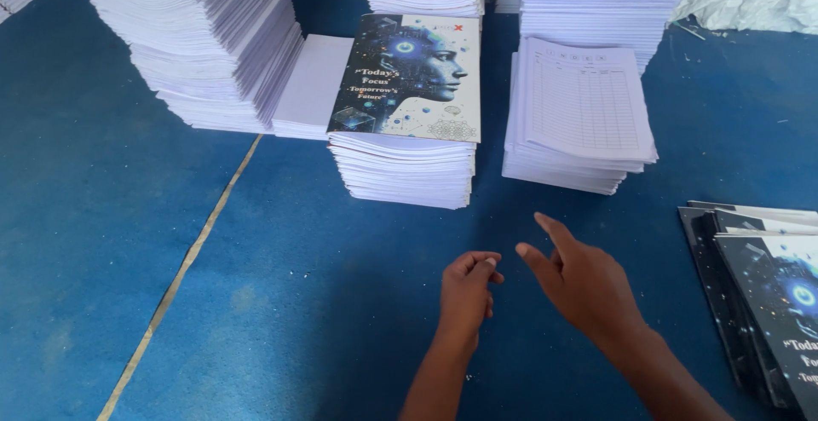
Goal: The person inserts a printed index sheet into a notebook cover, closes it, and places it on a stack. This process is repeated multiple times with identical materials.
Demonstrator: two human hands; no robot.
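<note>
Both hands hover empty over the blue floor [102, 216]: the left hand [467, 291] loosely curled, fingertips drawn toward the thumb, the right hand [584, 285] open with forefinger and thumb stretched forward. Just ahead stands the nearest stack of sheets [405, 170], topped by a dark printed cover [409, 76] (a ruled-page stack [579, 123] sits to its right). More covers [767, 293] lie at far right.

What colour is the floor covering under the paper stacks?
Blue, crossed by a thin yellowish line at the left; the floor covering shows in the head view.
</note>
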